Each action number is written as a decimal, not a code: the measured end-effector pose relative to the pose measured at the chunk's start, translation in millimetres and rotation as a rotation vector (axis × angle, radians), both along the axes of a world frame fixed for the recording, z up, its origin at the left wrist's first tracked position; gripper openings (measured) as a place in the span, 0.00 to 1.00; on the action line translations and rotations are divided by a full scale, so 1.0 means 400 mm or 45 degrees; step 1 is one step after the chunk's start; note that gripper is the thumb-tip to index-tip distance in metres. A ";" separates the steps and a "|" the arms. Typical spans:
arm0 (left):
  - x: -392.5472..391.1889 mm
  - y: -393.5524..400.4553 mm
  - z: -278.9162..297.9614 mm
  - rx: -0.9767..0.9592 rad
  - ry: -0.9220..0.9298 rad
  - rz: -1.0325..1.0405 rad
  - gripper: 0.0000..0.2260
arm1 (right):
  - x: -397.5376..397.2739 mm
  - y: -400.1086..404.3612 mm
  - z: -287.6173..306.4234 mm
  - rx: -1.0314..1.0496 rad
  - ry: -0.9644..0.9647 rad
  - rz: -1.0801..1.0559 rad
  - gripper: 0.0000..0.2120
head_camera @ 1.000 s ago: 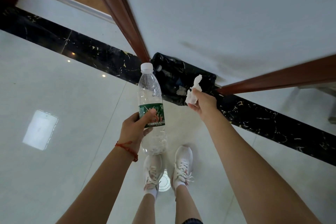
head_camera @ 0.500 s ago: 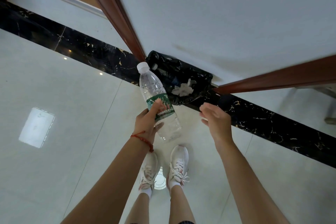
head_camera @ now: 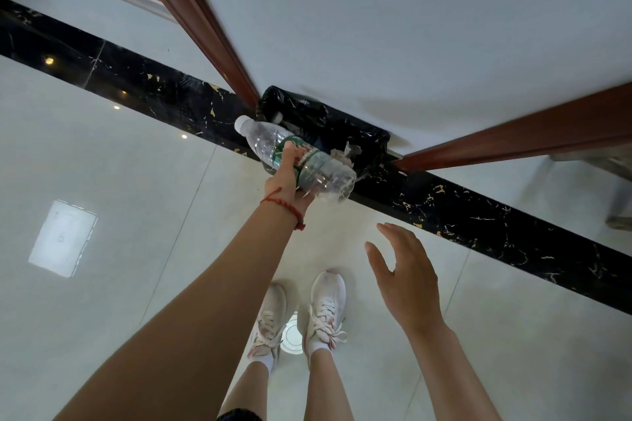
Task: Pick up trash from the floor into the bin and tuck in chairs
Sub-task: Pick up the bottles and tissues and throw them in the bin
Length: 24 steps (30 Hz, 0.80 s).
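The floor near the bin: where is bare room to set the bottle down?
Bare pale tile lies left of the left hand, below the black marble strip. Crowded: the bin corner, where the bottle hangs, and around the shoes.

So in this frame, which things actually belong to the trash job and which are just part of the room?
Part of the job:
- plastic bottle, gripped by the left hand over the bin
- bin with black liner
- crumpled tissue inside the bin
- right hand, empty, fingers spread

Just there:
- red wrist string
- white sneakers
- wooden trim
- black marble strip
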State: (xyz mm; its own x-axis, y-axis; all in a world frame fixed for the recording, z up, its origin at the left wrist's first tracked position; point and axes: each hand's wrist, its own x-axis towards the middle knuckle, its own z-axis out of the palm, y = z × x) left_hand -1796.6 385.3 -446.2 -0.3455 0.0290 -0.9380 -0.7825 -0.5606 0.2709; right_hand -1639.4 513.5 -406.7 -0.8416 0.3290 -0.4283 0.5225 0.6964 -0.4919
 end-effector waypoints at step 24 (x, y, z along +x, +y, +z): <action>0.184 -0.192 0.213 -1.471 1.119 -2.076 0.24 | -0.007 -0.045 0.146 0.137 -0.090 0.263 0.21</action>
